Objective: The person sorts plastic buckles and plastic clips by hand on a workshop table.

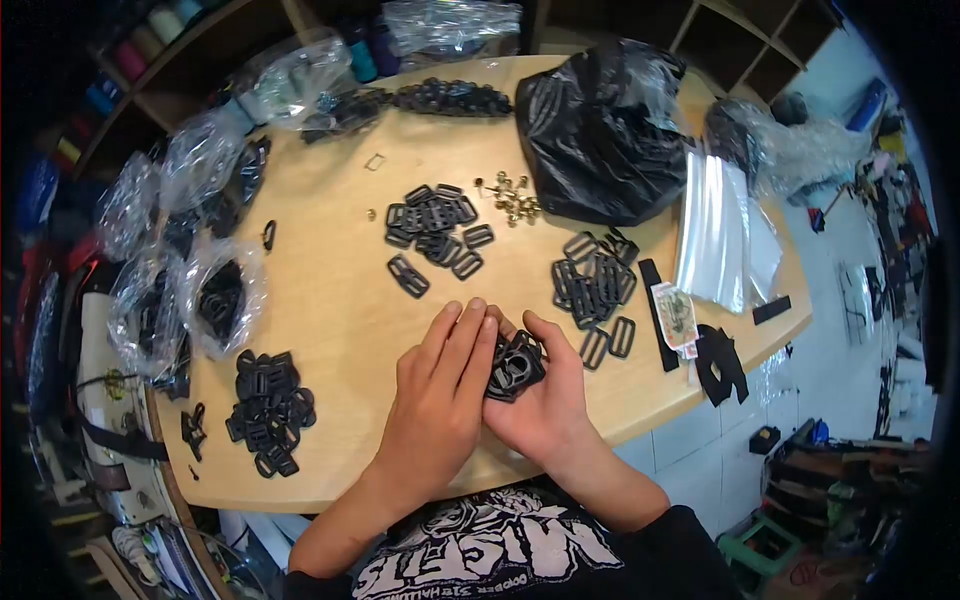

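Observation:
Several black plastic buckles [515,368] lie in my right hand [548,392], which is cupped palm up with its fingers curled around them. My left hand [436,392] is held against the right one, its fingers extended side by side along the buckles' left edge; whether it grips any is hidden. Both hands are over the front of the wooden table [340,330]. Beyond them lies a pile of black slider buckles [432,222], with another pile of black loops [594,283] to the right. A heap of black buckles [268,410] sits at the front left.
Small brass-coloured parts [515,198] lie near a large black plastic bag [600,140]. Clear bags of black parts [222,298] line the left edge. Clear plastic sleeves [713,235], a black strap [658,315] and a printed card [675,318] are at the right.

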The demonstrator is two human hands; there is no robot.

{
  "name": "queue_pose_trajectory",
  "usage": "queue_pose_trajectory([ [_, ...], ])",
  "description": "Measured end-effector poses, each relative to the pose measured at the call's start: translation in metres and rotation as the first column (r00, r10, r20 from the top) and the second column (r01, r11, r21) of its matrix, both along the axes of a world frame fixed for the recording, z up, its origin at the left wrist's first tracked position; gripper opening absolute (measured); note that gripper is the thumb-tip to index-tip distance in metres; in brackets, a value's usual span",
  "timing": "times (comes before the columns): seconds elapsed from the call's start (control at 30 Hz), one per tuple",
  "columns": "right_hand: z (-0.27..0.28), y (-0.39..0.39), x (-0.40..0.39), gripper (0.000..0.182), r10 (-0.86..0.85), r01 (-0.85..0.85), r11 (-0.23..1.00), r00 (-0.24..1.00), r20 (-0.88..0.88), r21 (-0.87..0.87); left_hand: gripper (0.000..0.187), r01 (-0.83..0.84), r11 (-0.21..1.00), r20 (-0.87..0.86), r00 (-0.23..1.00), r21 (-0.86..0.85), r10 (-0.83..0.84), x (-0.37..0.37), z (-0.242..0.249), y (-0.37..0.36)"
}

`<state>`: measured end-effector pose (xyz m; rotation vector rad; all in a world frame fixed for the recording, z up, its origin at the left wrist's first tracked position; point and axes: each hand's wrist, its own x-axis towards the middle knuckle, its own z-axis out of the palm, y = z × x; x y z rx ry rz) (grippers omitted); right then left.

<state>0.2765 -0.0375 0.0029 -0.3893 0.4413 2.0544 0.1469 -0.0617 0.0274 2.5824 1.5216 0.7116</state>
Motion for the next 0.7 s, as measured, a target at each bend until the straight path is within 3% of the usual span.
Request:
queue_pose_trajectory([
  [0.07,-0.002,-0.002,-0.01,0.033,0.05,-0.048,0.998,0.997,-0.058,0.039,0.054,-0.028,0.998,0.015,0.999,-0.053,0.029,-0.014,0.004,-0.005],
  [0.13,-0.004,-0.001,-0.022,0.031,0.129,-0.125,0.991,0.987,-0.094,0.038,0.055,-0.081,0.995,0.212,0.973,-0.059,0.091,-0.03,0.014,-0.014],
  [0.17,0.001,0.001,-0.029,0.031,0.177,-0.172,0.984,0.978,-0.107,0.054,0.055,-0.129,0.991,0.199,0.971,-0.044,0.135,-0.041,0.016,-0.018],
  [0.23,0.013,0.007,-0.039,0.026,0.279,-0.279,0.96,0.96,-0.036,-0.005,0.043,-0.264,0.964,0.412,0.882,0.028,0.23,-0.064,0.02,-0.031],
  [0.27,0.012,0.014,-0.044,0.026,0.324,-0.324,0.946,0.945,-0.043,0.013,0.043,-0.309,0.95,0.405,0.875,0.045,0.265,-0.079,0.021,-0.036],
  [0.33,0.01,0.029,-0.057,0.023,0.481,-0.483,0.874,0.876,0.046,0.059,0.034,-0.59,0.804,0.488,0.724,0.071,0.488,-0.112,0.022,-0.045],
  [0.37,0.016,0.039,-0.07,0.021,0.525,-0.532,0.845,0.844,0.106,0.05,0.027,-0.696,0.691,0.492,0.679,0.196,0.545,-0.127,0.022,-0.041],
  [0.4,0.021,0.052,-0.085,0.021,0.536,-0.544,0.837,0.837,0.111,0.064,0.032,-0.772,0.62,0.532,0.586,0.138,0.612,-0.14,0.027,-0.039],
  [0.5,0.028,0.088,-0.138,0.019,0.496,-0.716,0.646,0.657,0.568,0.264,0.042,-0.844,0.521,0.504,0.509,0.132,0.698,-0.171,0.032,-0.021],
  [0.57,0.032,0.104,-0.184,0.018,0.41,-0.789,0.553,0.538,0.736,0.268,0.051,-0.834,0.506,0.348,0.552,0.22,0.758,-0.186,0.021,-0.008],
  [0.6,0.033,0.111,-0.206,0.017,0.383,-0.828,0.501,0.472,0.794,0.25,0.051,-0.837,0.495,0.358,0.548,0.233,0.756,-0.192,0.017,-0.006],
  [0.67,0.025,0.119,-0.243,0.016,0.331,-0.888,0.38,0.391,0.859,0.258,0.053,-0.818,0.567,0.349,0.506,-0.095,0.789,-0.204,0.008,0.001],
  [0.7,0.031,0.114,-0.255,0.014,0.309,-0.883,0.393,0.39,0.867,0.257,0.048,-0.809,0.583,0.407,0.509,-0.076,0.759,-0.21,0.0,0.003],
])
